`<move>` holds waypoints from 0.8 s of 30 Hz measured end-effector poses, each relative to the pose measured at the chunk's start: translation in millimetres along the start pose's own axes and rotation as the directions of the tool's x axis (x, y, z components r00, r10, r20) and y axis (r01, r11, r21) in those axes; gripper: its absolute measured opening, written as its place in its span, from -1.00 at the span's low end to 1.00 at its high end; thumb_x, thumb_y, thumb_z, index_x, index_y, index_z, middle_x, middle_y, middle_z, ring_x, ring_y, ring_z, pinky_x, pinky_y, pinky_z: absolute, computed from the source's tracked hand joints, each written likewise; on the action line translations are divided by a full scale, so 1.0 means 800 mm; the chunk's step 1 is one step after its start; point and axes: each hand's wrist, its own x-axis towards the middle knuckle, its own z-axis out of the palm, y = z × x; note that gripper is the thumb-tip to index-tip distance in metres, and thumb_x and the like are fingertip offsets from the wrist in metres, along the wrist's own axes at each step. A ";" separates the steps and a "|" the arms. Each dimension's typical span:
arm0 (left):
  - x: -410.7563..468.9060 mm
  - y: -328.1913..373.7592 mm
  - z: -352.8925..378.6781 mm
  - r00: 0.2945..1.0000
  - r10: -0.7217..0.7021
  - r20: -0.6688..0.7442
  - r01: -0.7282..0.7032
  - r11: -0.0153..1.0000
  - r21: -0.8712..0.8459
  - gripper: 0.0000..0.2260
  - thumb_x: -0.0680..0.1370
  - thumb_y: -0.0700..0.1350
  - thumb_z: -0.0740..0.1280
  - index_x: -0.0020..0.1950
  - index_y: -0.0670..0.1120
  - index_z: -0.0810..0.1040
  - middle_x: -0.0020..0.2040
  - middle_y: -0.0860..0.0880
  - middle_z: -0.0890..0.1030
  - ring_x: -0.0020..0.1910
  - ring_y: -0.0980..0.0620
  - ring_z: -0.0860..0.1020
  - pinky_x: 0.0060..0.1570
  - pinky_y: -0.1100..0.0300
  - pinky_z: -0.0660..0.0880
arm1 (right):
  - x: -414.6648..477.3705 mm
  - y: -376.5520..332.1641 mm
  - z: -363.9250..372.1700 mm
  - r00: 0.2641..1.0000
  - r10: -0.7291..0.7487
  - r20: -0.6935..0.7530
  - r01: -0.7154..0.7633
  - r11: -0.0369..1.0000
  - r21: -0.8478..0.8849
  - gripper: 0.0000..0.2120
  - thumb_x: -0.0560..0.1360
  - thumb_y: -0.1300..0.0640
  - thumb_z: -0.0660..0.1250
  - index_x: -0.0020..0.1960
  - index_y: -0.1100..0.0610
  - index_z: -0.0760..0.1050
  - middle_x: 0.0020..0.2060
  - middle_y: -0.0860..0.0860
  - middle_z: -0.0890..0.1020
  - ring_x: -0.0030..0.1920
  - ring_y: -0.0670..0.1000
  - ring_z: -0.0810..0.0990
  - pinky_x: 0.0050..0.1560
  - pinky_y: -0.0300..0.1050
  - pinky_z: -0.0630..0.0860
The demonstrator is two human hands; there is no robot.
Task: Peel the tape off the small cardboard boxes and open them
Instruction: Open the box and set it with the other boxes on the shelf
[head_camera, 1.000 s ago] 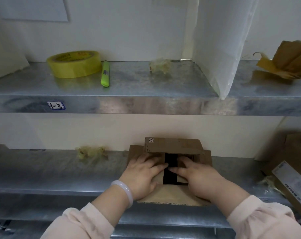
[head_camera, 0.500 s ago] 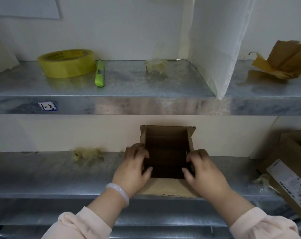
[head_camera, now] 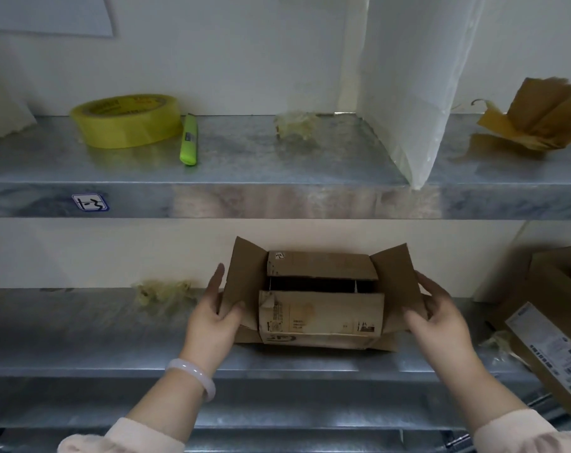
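- Sitting on the lower shelf, the small cardboard box is lying with its long axis running left to right, straight ahead of the person and between both hands
- Left hand is pinching the left side flap, thumb on the inner face and fingers reaching up behind it; the flap is standing up and leaning outward
- Right hand is pinching the right side flap likewise, thumb in front, fingers behind; each hand is sitting at one short end, neither one nearer
- Far flap and near flap are lying folded inward over the top, with a dark gap showing between them; no tape is showing across that gap
- Judging from this, the two long flaps are waiting to be lifted, the near one toward the person, the far one toward the wall just behind
- Upper shelf is overhanging the box, probably limiting room for the far flap to swing up
- Crumpled tape scrap is lying near the left hand; a second box is sitting well apart to the right, leaving bare shelf on both sides
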 end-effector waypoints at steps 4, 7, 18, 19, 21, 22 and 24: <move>-0.023 -0.001 -0.020 0.994 -0.045 0.103 0.057 0.991 -0.118 -0.60 0.52 -0.35 0.33 0.28 0.00 0.48 0.05 0.08 0.66 0.06 0.21 0.61 -0.01 0.41 0.50 | -0.021 0.008 -0.012 0.997 0.061 0.046 -0.068 0.982 0.177 -0.59 0.50 0.39 0.31 0.22 0.03 0.34 -0.04 -0.22 0.52 -0.03 -0.23 0.52 0.00 -0.30 0.38; -0.035 -0.014 -0.032 0.943 -0.161 0.290 0.225 0.953 -0.203 -0.51 0.33 -0.08 0.52 0.24 -0.02 0.52 0.08 -0.06 0.67 0.14 -0.08 0.60 -0.01 0.19 0.54 | -0.036 0.030 -0.015 0.984 0.082 0.159 -0.109 0.979 0.173 -0.68 0.47 0.47 0.29 0.08 0.12 0.38 -0.06 -0.06 0.58 -0.01 -0.15 0.55 0.00 -0.24 0.44; 0.002 0.015 -0.012 0.785 -0.359 0.505 0.514 0.832 -0.207 -0.21 0.23 0.56 0.23 0.42 0.32 0.30 0.40 0.02 0.38 0.42 -0.07 0.31 0.20 -0.37 0.36 | -0.016 0.033 -0.023 0.813 0.260 0.521 -0.324 0.945 0.034 -0.35 0.30 -0.50 0.25 0.32 -0.26 0.36 0.29 -0.25 0.41 0.33 -0.03 0.40 0.35 0.09 0.34; 0.006 0.017 -0.010 0.788 -0.397 0.470 0.526 0.832 -0.179 -0.18 0.19 0.56 0.28 0.40 0.30 0.34 0.41 0.00 0.39 0.41 -0.10 0.33 0.19 -0.38 0.38 | -0.006 0.033 -0.023 0.798 0.283 0.532 -0.362 0.931 0.049 -0.30 0.31 -0.53 0.21 0.32 -0.19 0.41 0.34 -0.17 0.41 0.32 -0.02 0.42 0.35 0.12 0.34; 0.016 0.017 -0.005 0.805 -0.439 0.400 0.518 0.848 -0.112 -0.22 0.22 0.51 0.34 0.38 0.26 0.38 0.43 0.03 0.39 0.41 -0.12 0.32 0.19 -0.34 0.41 | 0.007 0.025 -0.019 0.752 0.276 0.599 -0.427 0.896 0.123 -0.24 0.34 -0.53 0.14 0.31 -0.04 0.45 0.34 -0.03 0.47 0.30 0.00 0.46 0.28 0.14 0.44; 0.018 0.020 -0.001 0.813 -0.442 0.380 0.503 0.861 -0.077 -0.27 0.27 0.47 0.34 0.40 0.25 0.37 0.43 0.06 0.38 0.42 -0.11 0.31 0.22 -0.31 0.41 | 0.010 0.017 -0.016 0.742 0.284 0.608 -0.440 0.890 0.122 -0.22 0.35 -0.53 0.11 0.33 0.00 0.43 0.32 0.02 0.49 0.30 0.04 0.48 0.23 0.13 0.48; 0.017 0.024 0.005 0.826 -0.440 0.352 0.446 0.892 0.068 -0.31 0.33 0.33 0.37 0.43 0.21 0.34 0.41 0.06 0.40 0.35 -0.09 0.38 0.21 -0.20 0.47 | 0.012 0.001 -0.010 0.773 0.331 0.540 -0.408 0.913 0.023 -0.21 0.33 -0.52 0.10 0.37 -0.05 0.38 0.32 0.06 0.49 0.27 0.11 0.49 0.17 0.06 0.51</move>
